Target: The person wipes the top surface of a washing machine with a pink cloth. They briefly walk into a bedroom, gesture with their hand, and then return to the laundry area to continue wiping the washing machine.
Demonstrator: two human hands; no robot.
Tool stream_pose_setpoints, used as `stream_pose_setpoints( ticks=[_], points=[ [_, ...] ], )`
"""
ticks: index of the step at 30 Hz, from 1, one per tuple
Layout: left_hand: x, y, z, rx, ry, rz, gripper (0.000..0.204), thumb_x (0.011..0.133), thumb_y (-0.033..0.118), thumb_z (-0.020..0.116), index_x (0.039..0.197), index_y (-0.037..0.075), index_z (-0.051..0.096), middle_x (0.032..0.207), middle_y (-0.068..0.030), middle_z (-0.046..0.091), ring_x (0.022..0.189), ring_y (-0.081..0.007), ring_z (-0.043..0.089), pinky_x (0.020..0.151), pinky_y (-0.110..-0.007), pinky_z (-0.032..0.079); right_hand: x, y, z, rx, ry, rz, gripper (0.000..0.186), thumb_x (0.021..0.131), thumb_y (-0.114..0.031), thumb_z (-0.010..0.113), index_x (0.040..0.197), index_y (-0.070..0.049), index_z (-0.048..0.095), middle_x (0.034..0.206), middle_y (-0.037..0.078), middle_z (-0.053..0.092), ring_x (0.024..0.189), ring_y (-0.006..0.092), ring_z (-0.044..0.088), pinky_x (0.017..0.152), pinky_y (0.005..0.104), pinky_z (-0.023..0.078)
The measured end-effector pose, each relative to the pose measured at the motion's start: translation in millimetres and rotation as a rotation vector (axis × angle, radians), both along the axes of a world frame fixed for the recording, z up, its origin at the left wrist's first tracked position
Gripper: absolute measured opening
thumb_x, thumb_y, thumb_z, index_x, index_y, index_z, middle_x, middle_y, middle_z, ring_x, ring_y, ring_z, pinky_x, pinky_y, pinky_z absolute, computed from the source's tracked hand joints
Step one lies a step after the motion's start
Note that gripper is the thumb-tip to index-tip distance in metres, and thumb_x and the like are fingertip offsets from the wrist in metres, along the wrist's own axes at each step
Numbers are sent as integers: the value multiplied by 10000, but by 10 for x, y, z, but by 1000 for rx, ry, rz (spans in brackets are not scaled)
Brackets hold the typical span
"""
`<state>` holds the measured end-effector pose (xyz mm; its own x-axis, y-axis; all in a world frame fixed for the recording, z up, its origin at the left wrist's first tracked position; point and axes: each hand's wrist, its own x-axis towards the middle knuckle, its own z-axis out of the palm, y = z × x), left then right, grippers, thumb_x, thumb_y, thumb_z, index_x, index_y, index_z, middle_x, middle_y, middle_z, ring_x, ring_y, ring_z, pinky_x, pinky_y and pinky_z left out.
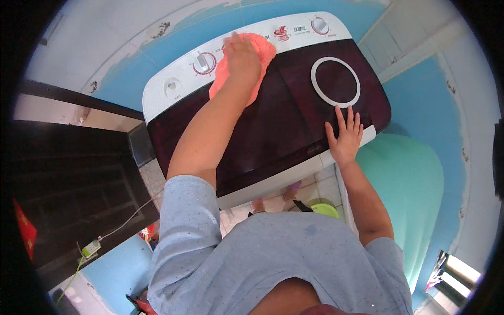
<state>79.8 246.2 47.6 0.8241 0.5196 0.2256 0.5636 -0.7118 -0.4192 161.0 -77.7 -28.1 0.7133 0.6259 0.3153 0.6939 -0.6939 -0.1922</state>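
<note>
In front of me stands a twin-tub washing machine (273,118) with a dark maroon lid and a white control panel (236,42) along its far side. My left hand (242,60) grips a coral-orange cloth (266,50) and presses it against the panel and the lid's far edge, just right of the left dial (204,63). Part of the cloth is hidden under the hand. Fingers spread, my right hand (346,136) rests flat on the lid near its front right corner, below a white ring (313,79), holding nothing.
A second dial (319,25) sits at the panel's right end. Beside the machine on the right is something large covered in mint-green fabric (409,184). At left are a dark door (68,178) and a power strip (91,248) with a cord. A lime-green basin (325,210) lies on the tiled floor.
</note>
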Motion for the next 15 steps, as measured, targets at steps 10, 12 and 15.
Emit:
stream_pose_setpoints(
  ticks=[10, 12, 15],
  points=[
    [-103, -240, 16, -533, 83, -88, 302, 916, 226, 615, 1180, 118, 715, 1176, -146, 699, 1114, -370, 653, 962, -551, 479, 13, 0, 2, -11, 6, 1, 616, 956, -496, 605, 1521, -294, 468, 1608, 132, 365, 1481, 416, 300, 1204, 570, 200],
    [-336, -87, 159, -1002, -308, -15, 336, 897, 150, 587, 1225, 150, 657, 1042, -205, 717, 988, -402, 686, 825, -507, 547, 12, -2, 4, -1, -2, 8, 616, 954, -492, 611, 1519, -290, 473, 1608, 132, 364, 1481, 416, 300, 1204, 571, 200],
    [-537, 502, 618, -447, -242, 70, 369, 916, 154, 545, 1274, 218, 607, 1063, -120, 736, 988, -370, 698, 866, -487, 538, 7, -3, 9, 11, 7, 10, 614, 951, -483, 618, 1516, -283, 480, 1608, 133, 365, 1482, 415, 300, 1202, 574, 201]
  ],
)
